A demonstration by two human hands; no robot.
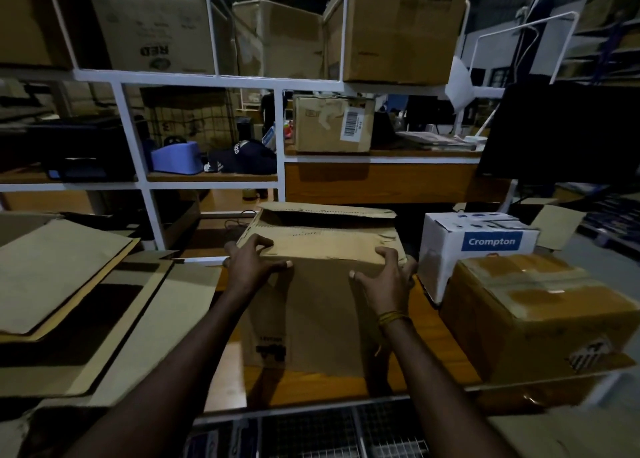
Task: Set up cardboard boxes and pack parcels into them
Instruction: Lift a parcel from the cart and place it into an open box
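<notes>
A brown cardboard box point(318, 305) stands upright in the middle of the wooden table point(443, 357). Its near top flap is folded flat and the far flap point(325, 212) still stands up, leaving a dark gap. My left hand point(254, 260) grips the box's top left corner, fingers curled over the flap and thumb on the front face. My right hand point(384, 274) grips the top right corner the same way. To the right lie a white Crompton parcel point(474, 250) and a taped brown parcel point(533, 315).
Flattened cardboard sheets point(79, 298) are stacked on the left. A white metal shelf frame point(145, 180) behind the table carries large boxes point(398, 32) above and a labelled box point(332, 125) on a counter. A black monitor point(561, 132) is at the right. A wire mesh basket point(346, 433) sits below.
</notes>
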